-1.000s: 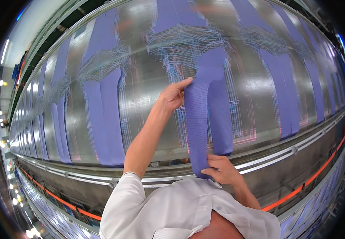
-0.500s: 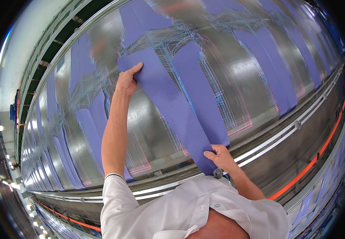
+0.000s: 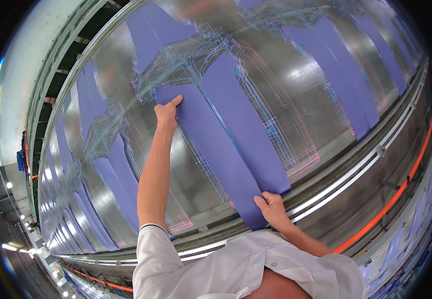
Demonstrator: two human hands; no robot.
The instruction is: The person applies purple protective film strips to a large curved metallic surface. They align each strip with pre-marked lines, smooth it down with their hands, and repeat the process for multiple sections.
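A long purple textured sheet piece (image 3: 216, 144) stretches between my hands over the shiny metal table (image 3: 295, 107). My left hand (image 3: 168, 112) pinches its far upper corner, thumb on top. At the near end, my right hand (image 3: 271, 205) grips the right edge, with the piece hanging past the table's front edge. Just right of it lies a second purple piece (image 3: 246, 119), its side close alongside. Blue and pink marking lines (image 3: 303, 172) cover the metal around both pieces.
More purple pieces (image 3: 325, 70) lie in rows to the right, at the left and at the far side (image 3: 156, 30). A metal rail (image 3: 345, 182) runs along the near edge, with an orange strip (image 3: 375, 219) beyond it. A green frame (image 3: 51, 89) borders the far left.
The far end of the held piece has moved down and right with my left hand, and the piece lies straighter beside its neighbour. My right hand keeps its grip. The whole view has shifted slightly.
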